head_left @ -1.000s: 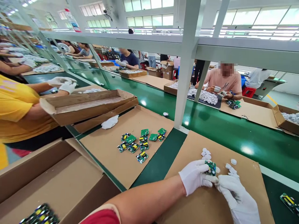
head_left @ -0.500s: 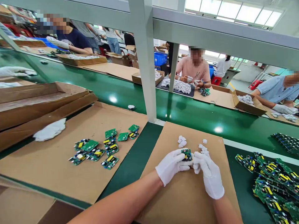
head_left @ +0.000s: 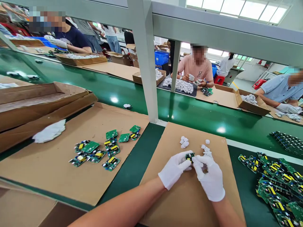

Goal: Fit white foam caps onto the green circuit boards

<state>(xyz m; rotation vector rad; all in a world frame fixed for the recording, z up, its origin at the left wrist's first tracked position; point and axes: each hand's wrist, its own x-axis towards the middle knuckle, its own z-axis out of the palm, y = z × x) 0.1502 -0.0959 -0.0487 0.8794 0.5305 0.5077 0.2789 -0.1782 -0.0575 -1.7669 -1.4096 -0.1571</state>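
Note:
A small green circuit board [head_left: 190, 156] is held in my left hand [head_left: 174, 168], its gloved fingers wrapped around the left side and underneath. My right hand [head_left: 210, 176], also in a white glove, has its fingertips pinched together at the board's right edge. Whether a small white piece is between those fingertips I cannot tell, since glove and pieces share one colour. Both hands are over a brown cardboard sheet [head_left: 182, 201]. Just beyond them lie small white pieces [head_left: 184, 142] in one cluster and more white pieces [head_left: 206, 149] in a short row.
A pile of circuit boards [head_left: 276, 186] stands at the right. More boards [head_left: 94, 151] lie on the left cardboard [head_left: 59, 170], near a white cloth [head_left: 49, 130] and cardboard trays [head_left: 44, 104]. A metal post [head_left: 148, 63] rises ahead, before a green conveyor belt [head_left: 201, 115]; co-workers sit beyond.
My right hand's fingers have closed in on the board's right edge, and the board has tilted, showing less of its face. Boards on the belt have shifted left.

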